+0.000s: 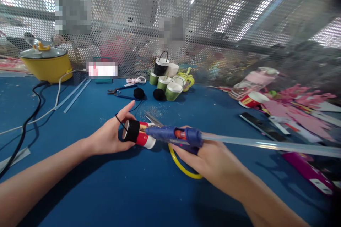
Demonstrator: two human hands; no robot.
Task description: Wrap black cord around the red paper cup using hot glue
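Observation:
My left hand [115,133] grips a small paper cup [144,138] lying on its side; it is red and white, with a black band wound around one end. A thin black cord [121,122] loops over that hand. In my right hand [205,152] is a blue glue gun [170,134], its nozzle at the cup's side. Whether the tip touches the cup I cannot tell. A long clear glue stick [266,143] juts from the gun's back. Behind the gun lie scissors, with a blade [153,119] and a yellow handle [183,168] showing.
Pliers [121,90] and black yarn balls [159,94] lie beyond my hands, near several green-wrapped cups [174,90]. A yellow pot [45,64] with cables stands far left. At right are pink cut pieces [298,113], a red cup [252,99] and a purple object [307,172]. Perforated metal [138,17] backs the table.

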